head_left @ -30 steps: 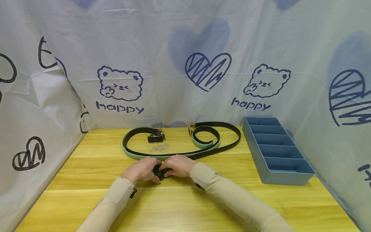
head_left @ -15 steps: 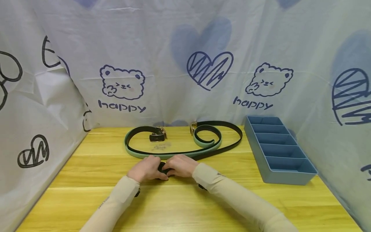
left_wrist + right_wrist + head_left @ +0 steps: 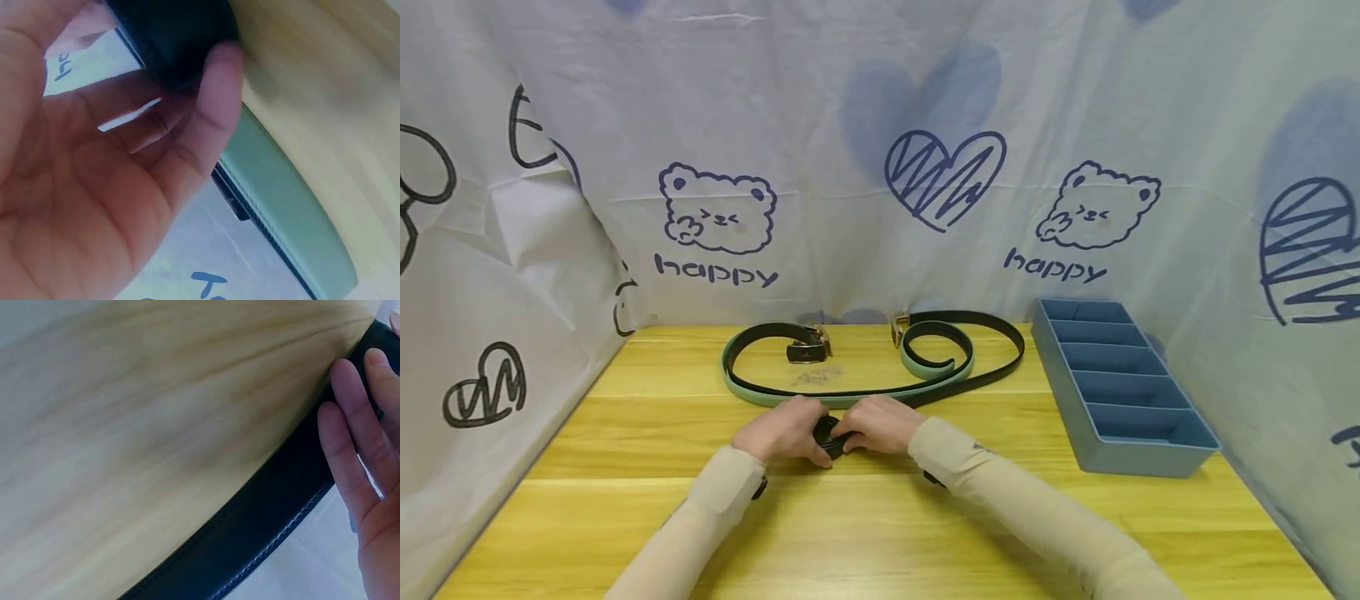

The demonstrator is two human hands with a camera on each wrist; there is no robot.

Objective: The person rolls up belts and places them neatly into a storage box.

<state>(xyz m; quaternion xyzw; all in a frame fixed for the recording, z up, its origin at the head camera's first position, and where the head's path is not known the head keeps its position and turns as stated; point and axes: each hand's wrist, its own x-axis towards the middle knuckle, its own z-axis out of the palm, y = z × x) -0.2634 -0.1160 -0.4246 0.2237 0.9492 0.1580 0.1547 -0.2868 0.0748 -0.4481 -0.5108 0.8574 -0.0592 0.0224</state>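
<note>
A black belt (image 3: 826, 429), wound into a small round coil, stands on its edge between the two hands. My left hand (image 3: 784, 430) grips the coil's left side; in the left wrist view its fingers curl round the dark leather (image 3: 178, 44). From the right, my right hand (image 3: 881, 425) holds the coil, thumb and fingertips at its inner turns and front edge. Just behind the hands lies a second belt (image 3: 737, 390), mint green outside and black inside, with a buckle (image 3: 808, 346) at its left end. A black strap (image 3: 250, 519) runs behind the fingers in the right wrist view.
Another black belt (image 3: 1011, 358) curves at the back right, its gold buckle (image 3: 898, 329) near the wall. A blue-grey box (image 3: 1131, 461) with several compartments stands on the right of the wooden table (image 3: 865, 542). Printed white sheeting (image 3: 850, 242) encloses the back and sides.
Both hands have shifted slightly to the right with the coiled belt between them. More of the coil's round top shows now. The other belts and the box have stayed put.
</note>
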